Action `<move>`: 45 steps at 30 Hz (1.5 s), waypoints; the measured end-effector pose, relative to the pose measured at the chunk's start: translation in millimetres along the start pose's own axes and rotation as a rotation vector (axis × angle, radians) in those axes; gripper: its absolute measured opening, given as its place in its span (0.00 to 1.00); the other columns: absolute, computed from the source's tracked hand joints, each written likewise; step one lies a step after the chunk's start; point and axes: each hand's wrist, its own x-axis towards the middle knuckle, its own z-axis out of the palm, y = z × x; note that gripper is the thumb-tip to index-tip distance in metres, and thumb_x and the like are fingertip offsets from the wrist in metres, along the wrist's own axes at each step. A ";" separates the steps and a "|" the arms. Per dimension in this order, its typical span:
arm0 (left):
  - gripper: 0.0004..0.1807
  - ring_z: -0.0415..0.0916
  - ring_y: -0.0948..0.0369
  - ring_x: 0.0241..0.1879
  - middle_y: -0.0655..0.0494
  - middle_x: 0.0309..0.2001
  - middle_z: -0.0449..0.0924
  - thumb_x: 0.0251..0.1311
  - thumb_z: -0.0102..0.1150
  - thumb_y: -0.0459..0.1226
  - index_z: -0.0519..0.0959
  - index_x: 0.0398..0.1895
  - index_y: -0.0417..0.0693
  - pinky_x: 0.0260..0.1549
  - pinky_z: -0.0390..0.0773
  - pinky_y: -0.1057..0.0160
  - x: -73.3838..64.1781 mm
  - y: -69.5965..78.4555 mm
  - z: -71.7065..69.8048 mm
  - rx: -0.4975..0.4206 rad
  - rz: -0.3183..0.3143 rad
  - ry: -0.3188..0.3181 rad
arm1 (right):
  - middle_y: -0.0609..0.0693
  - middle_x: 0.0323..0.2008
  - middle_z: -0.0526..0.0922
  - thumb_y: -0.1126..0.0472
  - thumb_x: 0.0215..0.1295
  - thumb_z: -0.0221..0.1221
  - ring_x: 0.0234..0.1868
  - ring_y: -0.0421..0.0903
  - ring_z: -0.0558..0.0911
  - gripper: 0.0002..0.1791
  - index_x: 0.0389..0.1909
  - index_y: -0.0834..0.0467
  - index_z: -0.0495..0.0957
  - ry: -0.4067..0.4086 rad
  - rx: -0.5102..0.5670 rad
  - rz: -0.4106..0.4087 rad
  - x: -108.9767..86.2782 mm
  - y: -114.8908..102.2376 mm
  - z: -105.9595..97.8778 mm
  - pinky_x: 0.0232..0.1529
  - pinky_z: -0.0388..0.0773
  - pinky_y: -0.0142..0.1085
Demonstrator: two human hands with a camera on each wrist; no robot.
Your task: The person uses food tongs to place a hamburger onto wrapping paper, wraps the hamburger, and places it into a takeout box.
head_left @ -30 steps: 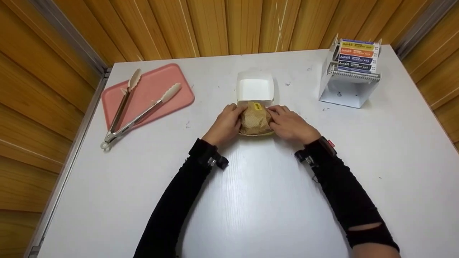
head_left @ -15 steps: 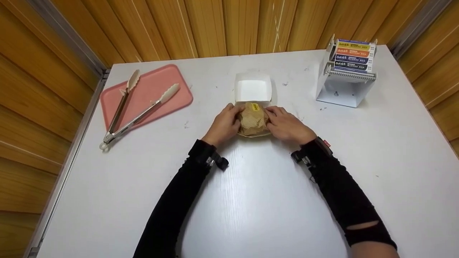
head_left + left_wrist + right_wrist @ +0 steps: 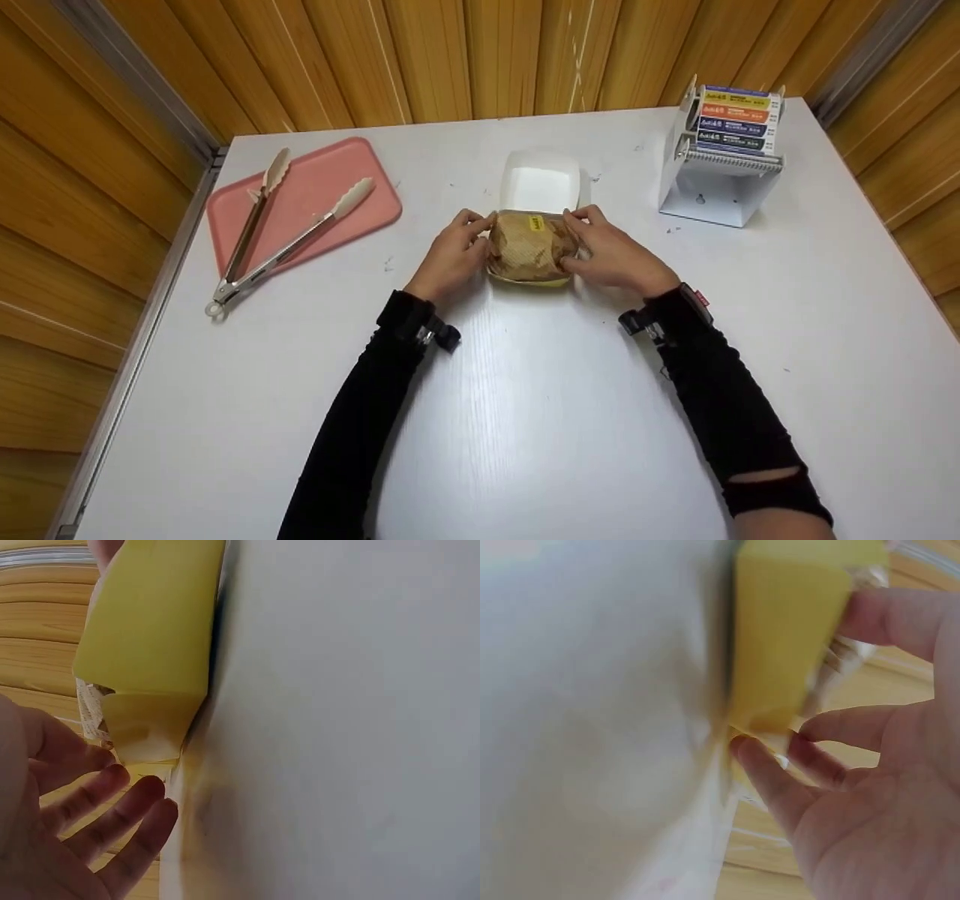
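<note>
A burger wrapped in brown paper (image 3: 521, 251) with a small yellow label sits in an unfolded burger box. Yellow outside and white inside, the box's lid (image 3: 540, 184) lies back behind it. My left hand (image 3: 450, 251) is at the box's left side, its fingers loosely spread in the left wrist view beside the yellow base (image 3: 154, 622). On the right side, my right hand (image 3: 619, 251) has the thumb against the rim by the wrapper. Its other fingers reach the back corner of the base (image 3: 784, 637), fairly straight in the right wrist view.
A pink tray (image 3: 322, 176) lies at the left rear, with metal tongs (image 3: 244, 270) spread across it, their hinge end on the white table (image 3: 465, 420). At the right rear stands a white dispenser (image 3: 712, 187) holding rolls with coloured labels.
Both hands have drawn apart from the wrapped burger toward the box's sides. The burger looks wider between them, and the box has shifted slightly to the right. Tongs and tray stay put.
</note>
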 end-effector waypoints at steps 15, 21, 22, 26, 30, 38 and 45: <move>0.13 0.80 0.59 0.45 0.52 0.49 0.83 0.71 0.63 0.35 0.86 0.56 0.45 0.48 0.81 0.64 2.7 -1.3 8.6 -0.104 0.012 0.023 | 0.61 0.64 0.75 0.60 0.70 0.58 0.59 0.58 0.75 0.36 0.79 0.51 0.63 0.012 0.019 -0.116 2.8 4.6 -0.2 0.64 0.73 0.57; 0.13 0.76 0.59 0.41 0.51 0.43 0.76 0.70 0.64 0.33 0.87 0.54 0.43 0.43 0.78 0.65 3.7 -2.0 10.8 -0.097 0.007 0.054 | 0.64 0.61 0.79 0.61 0.79 0.51 0.57 0.59 0.78 0.27 0.76 0.56 0.69 0.041 0.038 -0.139 8.4 2.1 2.1 0.63 0.74 0.57; 0.12 0.76 0.59 0.41 0.51 0.42 0.76 0.70 0.64 0.33 0.87 0.53 0.43 0.43 0.78 0.66 3.7 -2.8 11.4 -0.107 0.004 0.062 | 0.63 0.59 0.79 0.60 0.80 0.50 0.55 0.59 0.78 0.25 0.74 0.56 0.71 0.061 0.042 -0.145 9.9 2.7 2.8 0.61 0.75 0.56; 0.11 0.78 0.61 0.40 0.51 0.47 0.74 0.69 0.64 0.33 0.88 0.52 0.41 0.40 0.79 0.69 3.7 -5.7 13.5 -0.164 0.010 0.083 | 0.60 0.61 0.72 0.55 0.80 0.54 0.52 0.57 0.80 0.22 0.70 0.55 0.76 0.155 0.085 -0.131 15.5 9.2 6.0 0.56 0.77 0.50; 0.16 0.79 0.59 0.36 0.46 0.62 0.67 0.66 0.68 0.32 0.83 0.55 0.39 0.35 0.80 0.70 4.9 -7.8 14.6 -0.239 -0.005 0.113 | 0.61 0.75 0.56 0.50 0.76 0.60 0.59 0.61 0.81 0.36 0.80 0.52 0.62 0.177 0.219 -0.063 19.7 18.5 6.9 0.62 0.78 0.51; 0.39 0.80 0.56 0.45 0.39 0.71 0.73 0.68 0.65 0.31 0.59 0.79 0.41 0.44 0.81 0.67 6.7 -9.7 14.9 -0.384 -0.120 0.051 | 0.59 0.82 0.52 0.46 0.76 0.59 0.67 0.64 0.73 0.53 0.85 0.48 0.31 0.058 0.368 0.016 22.5 25.3 6.9 0.72 0.67 0.56; 0.38 0.77 0.62 0.36 0.40 0.66 0.76 0.67 0.66 0.30 0.63 0.79 0.44 0.36 0.79 0.70 7.1 -12.6 18.9 -0.390 -0.060 0.078 | 0.57 0.80 0.58 0.47 0.69 0.67 0.59 0.58 0.78 0.57 0.85 0.45 0.36 0.153 0.406 0.022 22.1 24.8 7.9 0.61 0.76 0.51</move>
